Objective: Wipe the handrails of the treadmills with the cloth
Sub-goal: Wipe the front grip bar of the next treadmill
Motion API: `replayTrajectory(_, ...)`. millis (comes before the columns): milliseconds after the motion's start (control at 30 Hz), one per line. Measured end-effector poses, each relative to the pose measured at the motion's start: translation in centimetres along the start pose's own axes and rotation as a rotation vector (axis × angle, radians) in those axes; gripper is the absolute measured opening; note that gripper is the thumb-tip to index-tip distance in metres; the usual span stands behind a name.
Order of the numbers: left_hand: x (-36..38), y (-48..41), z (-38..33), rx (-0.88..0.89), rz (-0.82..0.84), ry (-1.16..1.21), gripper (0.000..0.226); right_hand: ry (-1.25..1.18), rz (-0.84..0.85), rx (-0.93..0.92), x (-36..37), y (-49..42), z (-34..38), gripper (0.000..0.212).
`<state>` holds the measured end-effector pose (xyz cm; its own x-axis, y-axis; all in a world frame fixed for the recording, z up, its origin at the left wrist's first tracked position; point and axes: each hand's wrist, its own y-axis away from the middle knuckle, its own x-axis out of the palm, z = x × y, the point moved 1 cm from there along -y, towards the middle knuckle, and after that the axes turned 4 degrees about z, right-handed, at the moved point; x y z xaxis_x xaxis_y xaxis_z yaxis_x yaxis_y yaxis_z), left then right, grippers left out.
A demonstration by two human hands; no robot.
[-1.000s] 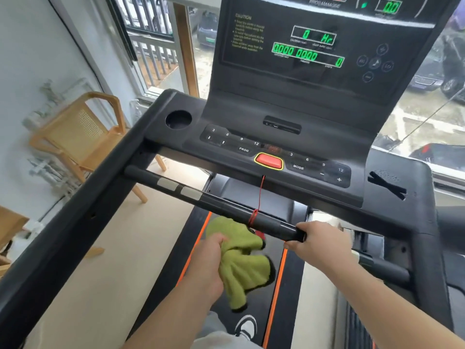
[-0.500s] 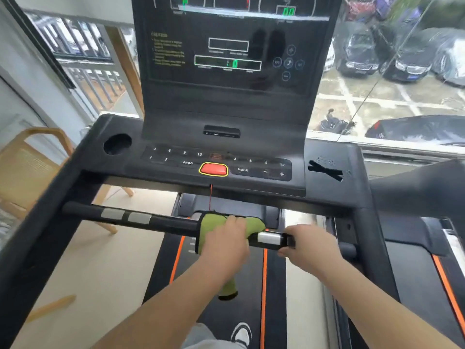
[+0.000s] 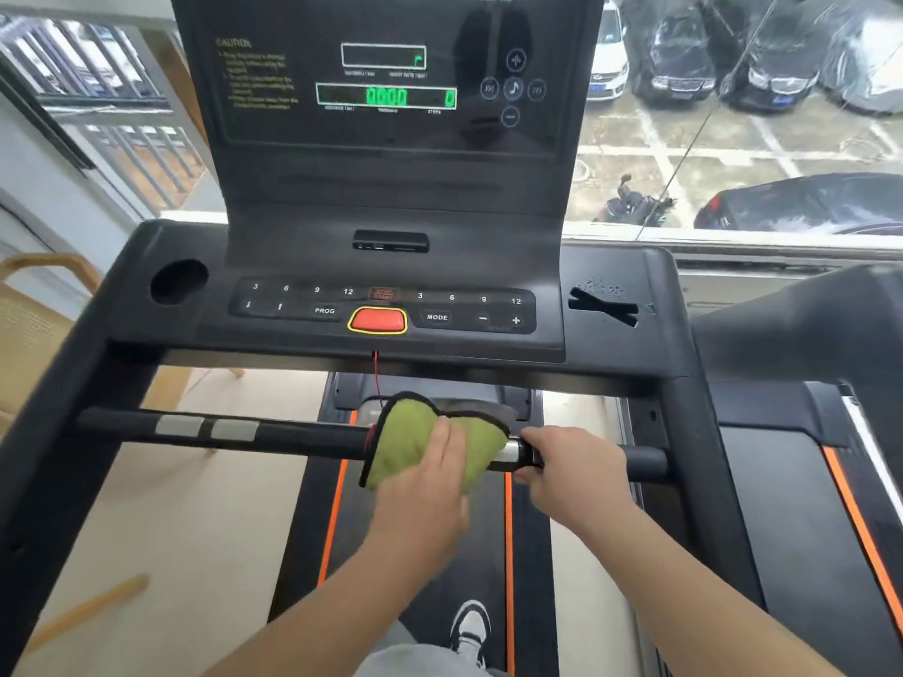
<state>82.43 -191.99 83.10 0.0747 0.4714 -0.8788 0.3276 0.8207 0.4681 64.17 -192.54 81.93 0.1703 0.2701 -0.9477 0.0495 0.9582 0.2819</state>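
We stand on the belt [image 3: 425,554] of a treadmill, one shoe [image 3: 471,623] showing below. The black bar [image 3: 293,434] runs across in front of us, under the console [image 3: 611,354].

Our left hand [image 3: 430,486] lies on the green cloth [image 3: 405,442] and holds it against the bar, a little right of the middle. Its fingers lie close together, bent over the top of the cloth; the hand is blurred, so we cannot tell where the thumb sits. The cloth folds over the bar, its dark-edged corner hanging on the near side.

Our right hand [image 3: 571,476] grips the bare bar just beside the cloth, fingers wrapped round it, thumb underneath. Between the two hands a silver pad [image 3: 510,452] shows on the bar. Two more silver pads [image 3: 205,427] sit towards the left end.

A thin red cord [image 3: 376,378] drops from under the console's red button [image 3: 377,320] to the bar at the cloth's left edge. The screen [image 3: 386,97] shows green digits. A wooden chair [image 3: 29,324] stands at left, a second treadmill [image 3: 806,481] at right, and parked cars [image 3: 684,56] are seen through the window.
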Motion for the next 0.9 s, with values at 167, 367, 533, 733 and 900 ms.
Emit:
replayTrajectory(167,-0.9,-0.7,1.0,0.030,-0.074,-0.045,0.060,0.000,-0.002,-0.017,0.0,-0.1,-0.1,0.022)
replayTrajectory(367,-6.2,-8.2,-1.0,-0.063,0.150,-0.100,0.024,0.015,-0.004,-0.020,-0.2,0.1,0.2,0.021)
replayTrajectory(533,-3.0,-4.4,-1.2,-0.030,-0.025,-0.070,0.026,0.027,-0.004,-0.009,0.0,0.1,0.0,0.024)
replayTrajectory(733,-0.5,-0.6,1.2,-0.007,-0.034,-0.069,0.066,0.018,0.006,-0.019,0.1,-0.2,-0.3,0.026)
replayTrajectory(900,-5.9,-7.9,0.1,-0.053,0.122,-0.016,0.023,-0.009,0.016,-0.009,0.0,0.1,-0.1,0.027)
